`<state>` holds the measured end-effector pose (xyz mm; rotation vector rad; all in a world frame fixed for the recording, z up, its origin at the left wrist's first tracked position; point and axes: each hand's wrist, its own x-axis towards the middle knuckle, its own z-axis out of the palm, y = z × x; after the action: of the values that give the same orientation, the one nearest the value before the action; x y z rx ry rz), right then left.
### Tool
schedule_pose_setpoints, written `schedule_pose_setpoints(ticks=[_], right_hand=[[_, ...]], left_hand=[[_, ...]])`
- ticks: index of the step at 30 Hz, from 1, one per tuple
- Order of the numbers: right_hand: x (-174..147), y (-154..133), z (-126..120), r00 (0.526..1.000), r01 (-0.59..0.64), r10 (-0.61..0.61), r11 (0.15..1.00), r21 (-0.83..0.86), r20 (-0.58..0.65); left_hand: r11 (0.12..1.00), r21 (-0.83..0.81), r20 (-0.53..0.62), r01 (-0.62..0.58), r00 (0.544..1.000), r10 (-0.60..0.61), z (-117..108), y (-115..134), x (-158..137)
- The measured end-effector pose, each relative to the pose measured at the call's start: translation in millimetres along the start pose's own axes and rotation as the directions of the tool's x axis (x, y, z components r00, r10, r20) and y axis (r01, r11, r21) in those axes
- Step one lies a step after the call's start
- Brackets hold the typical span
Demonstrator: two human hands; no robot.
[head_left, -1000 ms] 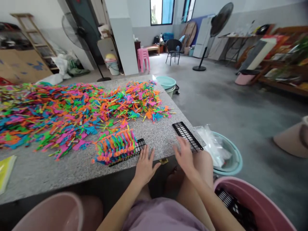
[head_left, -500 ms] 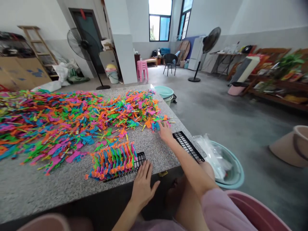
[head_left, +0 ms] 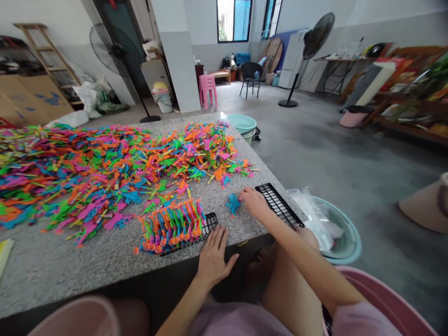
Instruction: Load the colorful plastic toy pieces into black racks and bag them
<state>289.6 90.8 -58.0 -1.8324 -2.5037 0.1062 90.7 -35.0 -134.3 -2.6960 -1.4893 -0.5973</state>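
Just ahead of the left hand (head_left: 213, 261) sits the end of a black grid rack (head_left: 210, 225); this hand lies flat, palm down, fingers nearly straight, thumb spread away. To its left, a packed row of multicoloured plastic pieces (head_left: 171, 227) stands on the rack, orange round ends facing the wearer. The right hand (head_left: 255, 203), farther out over the worktop (head_left: 119, 261), has its fingers curled together, pinching one end of a blue piece (head_left: 232, 204), which extends left of the fingertips. Just right of that hand: a second black grid (head_left: 280, 205), bare, at the worktop's edge. Beyond both hands, leftward: a broad loose heap (head_left: 112, 163) of similar pieces.
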Motion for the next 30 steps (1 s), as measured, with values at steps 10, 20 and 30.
schedule_pose_setpoints(ticks=[10, 20, 30], right_hand=[[-4.4, -14.8, 21.3, 0.994, 0.029, 0.01, 0.932, 0.361, -0.105], [-45.7, -106.7, 42.1, 1.0, 0.005, 0.014, 0.564, 0.825, -0.016], [-36.6, -131.2, 16.2, 0.985, 0.0, -0.07, 0.913, 0.408, 0.155]], left_hand=[[0.969, -0.204, -0.124, -0.137, 0.986, 0.114, -145.5, -5.9, -2.9], [0.992, 0.101, 0.139, -0.082, 0.988, 0.068, -142.5, -55.4, 31.6], [0.991, 0.131, 0.09, -0.029, 0.996, 0.018, -144.4, -44.5, 38.9]])
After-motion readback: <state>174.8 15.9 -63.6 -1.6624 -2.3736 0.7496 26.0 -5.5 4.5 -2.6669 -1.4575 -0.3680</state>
